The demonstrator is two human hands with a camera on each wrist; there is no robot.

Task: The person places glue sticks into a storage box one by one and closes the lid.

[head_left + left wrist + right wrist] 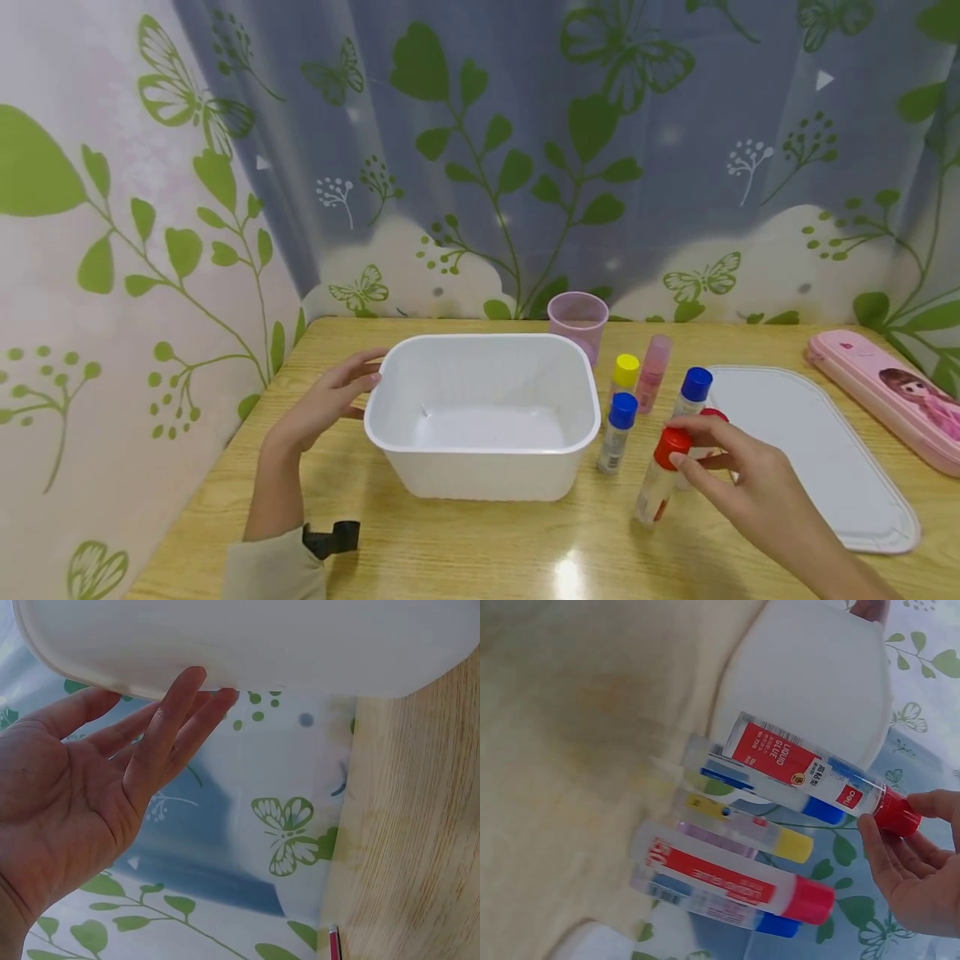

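Observation:
A white plastic tub (483,417) stands in the middle of the wooden table. My left hand (352,387) rests against its left rim with straight fingers; the left wrist view shows the fingertips (196,697) touching the tub's edge (247,645). My right hand (686,454) pinches the red cap of a clear liquid glue bottle (657,483) to the right of the tub. In the right wrist view the thumb and fingers (877,840) pinch that bottle's (795,761) cap. Around it stand several other capped bottles: blue (618,429), yellow (624,375), pink (654,371).
A white lid (821,458) lies flat to the right of the bottles. A pink pencil case (885,396) lies at the far right edge. A pink cup (577,321) stands behind the tub. A leaf-print curtain backs the table, and a wall closes off the left.

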